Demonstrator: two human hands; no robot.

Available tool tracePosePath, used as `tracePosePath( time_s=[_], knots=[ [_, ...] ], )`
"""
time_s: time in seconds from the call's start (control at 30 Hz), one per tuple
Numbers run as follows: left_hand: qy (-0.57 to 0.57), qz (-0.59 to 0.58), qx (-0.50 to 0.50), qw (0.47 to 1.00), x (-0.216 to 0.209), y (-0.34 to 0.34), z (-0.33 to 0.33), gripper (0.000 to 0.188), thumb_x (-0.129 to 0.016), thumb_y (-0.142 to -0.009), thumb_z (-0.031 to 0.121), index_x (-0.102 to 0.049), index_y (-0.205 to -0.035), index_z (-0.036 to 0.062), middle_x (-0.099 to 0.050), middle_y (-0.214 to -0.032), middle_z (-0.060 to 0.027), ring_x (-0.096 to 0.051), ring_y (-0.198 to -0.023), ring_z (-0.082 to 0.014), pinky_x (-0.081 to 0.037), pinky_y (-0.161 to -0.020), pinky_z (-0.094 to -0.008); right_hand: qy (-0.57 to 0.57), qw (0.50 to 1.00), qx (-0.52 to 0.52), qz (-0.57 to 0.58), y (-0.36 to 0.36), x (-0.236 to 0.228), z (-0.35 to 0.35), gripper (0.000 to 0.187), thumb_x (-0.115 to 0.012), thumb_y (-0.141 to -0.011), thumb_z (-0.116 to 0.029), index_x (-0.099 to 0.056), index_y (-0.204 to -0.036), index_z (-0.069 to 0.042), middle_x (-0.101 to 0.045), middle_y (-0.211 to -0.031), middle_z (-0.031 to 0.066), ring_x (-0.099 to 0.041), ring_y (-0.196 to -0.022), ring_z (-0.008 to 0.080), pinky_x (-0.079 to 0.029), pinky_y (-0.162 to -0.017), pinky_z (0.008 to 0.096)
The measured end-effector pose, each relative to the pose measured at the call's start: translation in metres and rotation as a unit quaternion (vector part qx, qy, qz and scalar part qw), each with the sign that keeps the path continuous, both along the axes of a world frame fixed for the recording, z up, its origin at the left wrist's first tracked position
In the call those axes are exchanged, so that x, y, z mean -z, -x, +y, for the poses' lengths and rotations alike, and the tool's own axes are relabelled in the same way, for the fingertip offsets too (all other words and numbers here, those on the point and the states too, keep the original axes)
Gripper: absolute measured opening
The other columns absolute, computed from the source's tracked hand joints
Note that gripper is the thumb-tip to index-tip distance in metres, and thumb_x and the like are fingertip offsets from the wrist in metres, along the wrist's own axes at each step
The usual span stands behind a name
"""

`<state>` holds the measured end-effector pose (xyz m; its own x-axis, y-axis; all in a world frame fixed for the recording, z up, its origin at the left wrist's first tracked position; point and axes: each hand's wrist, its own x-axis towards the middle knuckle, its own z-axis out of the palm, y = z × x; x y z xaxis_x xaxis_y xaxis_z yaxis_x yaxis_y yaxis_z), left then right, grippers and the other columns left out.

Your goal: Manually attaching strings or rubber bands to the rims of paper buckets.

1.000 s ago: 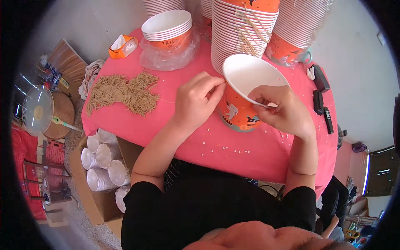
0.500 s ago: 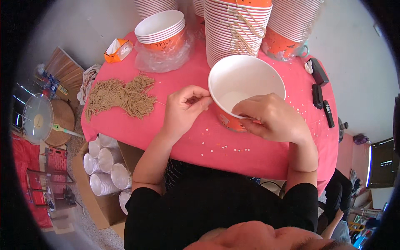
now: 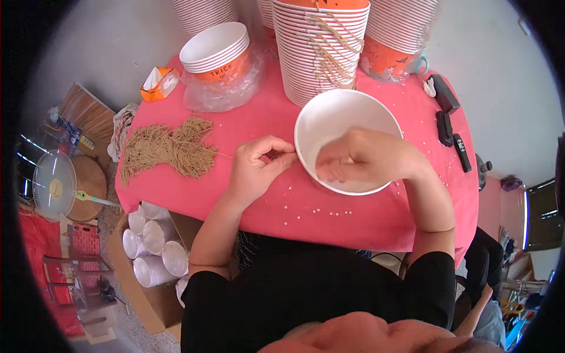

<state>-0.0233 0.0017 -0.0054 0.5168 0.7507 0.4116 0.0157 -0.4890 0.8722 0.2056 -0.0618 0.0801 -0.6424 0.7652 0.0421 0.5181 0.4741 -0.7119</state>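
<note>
A white-lined paper bucket [image 3: 348,106] is tilted toward me on the table, its mouth facing up. At its left rim, my left hand [image 3: 259,162] has thumb and forefinger pinched together; whatever they hold is too small to make out. My right hand [image 3: 368,156] reaches over the mouth, inside the near rim, its fingers smeared by motion. A heap of tan cords [image 3: 168,147] lies left of my left hand, with one thin strand reaching toward that hand. Behind the bucket stands a tall stack of similar buckets [image 3: 300,59], cord loops hanging on its side.
A shorter bucket stack [image 3: 220,62] in clear plastic and a small orange packet [image 3: 158,85] stand back left. Dark objects [image 3: 445,126] lie at the right edge. White dots are scattered over the pink cloth [image 3: 259,220]. A carton [image 3: 138,288] of white cups is below left.
My right hand has moved from gripping the near rim to inside the bucket's mouth. The bucket has tipped toward me, hiding its orange front. My left hand stays at the left rim.
</note>
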Motion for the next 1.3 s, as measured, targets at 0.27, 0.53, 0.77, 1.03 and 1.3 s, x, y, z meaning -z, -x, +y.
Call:
tracePosePath(
  time_s=[0.27,0.53,0.77,1.03,1.3],
  knots=[
    [-0.006,0.006,0.017,1.0,-0.006,-0.003,0.004,0.009,-0.071,-0.081,0.0,-0.068,-0.089,0.0011,-0.07,-0.081,-0.0043,-0.065,-0.073,-0.0089,-0.051,-0.063,-0.0231,-0.125,0.983,0.122,-0.052,0.019,0.012,0.014,0.013,-0.062,-0.085,-0.011,-0.067,-0.094,-0.003,-0.068,-0.077,0.0128,-0.066,-0.07,0.0272,-0.051,-0.067,0.0371],
    [-0.03,0.003,0.011,0.999,-0.006,-0.005,0.006,0.008,-0.072,-0.081,0.0,-0.067,-0.087,0.0009,-0.069,-0.079,-0.0033,-0.064,-0.071,-0.0079,-0.051,-0.061,-0.0225,-0.102,0.983,0.15,-0.037,0.024,0.016,0.024,0.009,-0.063,-0.08,-0.007,-0.068,-0.085,-0.003,-0.066,-0.072,0.0116,-0.065,-0.066,0.0248,-0.05,-0.062,0.0372],
    [0.172,-0.056,0.086,0.98,-0.011,-0.008,0.003,0.025,-0.069,-0.084,0.0,-0.059,-0.107,0.0022,-0.062,-0.078,0.0003,-0.057,-0.063,-0.0045,-0.047,-0.056,-0.0202,-0.259,0.935,0.202,-0.135,0.009,0.002,0.012,0.007,-0.064,-0.072,-0.01,-0.064,-0.079,-0.006,-0.062,-0.067,0.0126,-0.061,-0.063,0.0317,-0.048,-0.058,0.0404],
    [0.1,0.031,0.065,0.992,-0.015,0.031,0.016,0.02,-0.064,-0.088,0.001,-0.061,-0.108,0.0003,-0.06,-0.078,0.0013,-0.053,-0.067,-0.0015,-0.042,-0.058,-0.0172,-0.32,0.773,0.522,-0.164,-0.094,-0.029,-0.028,0.013,-0.061,-0.077,-0.012,-0.062,-0.088,-0.004,-0.062,-0.076,0.0164,-0.062,-0.07,0.0344,-0.047,-0.06,0.0407],
    [0.264,-0.108,0.232,0.93,-0.009,0.049,0.03,0.015,-0.056,-0.091,0.003,-0.063,-0.102,-0.0035,-0.064,-0.082,-0.0067,-0.058,-0.067,-0.011,-0.048,-0.06,-0.024,-0.194,0.669,0.586,-0.413,-0.188,0.006,-0.062,0.018,-0.052,-0.084,-0.018,-0.065,-0.09,-0.007,-0.066,-0.082,0.0163,-0.064,-0.078,0.0373,-0.051,-0.068,0.0437]
  ],
)
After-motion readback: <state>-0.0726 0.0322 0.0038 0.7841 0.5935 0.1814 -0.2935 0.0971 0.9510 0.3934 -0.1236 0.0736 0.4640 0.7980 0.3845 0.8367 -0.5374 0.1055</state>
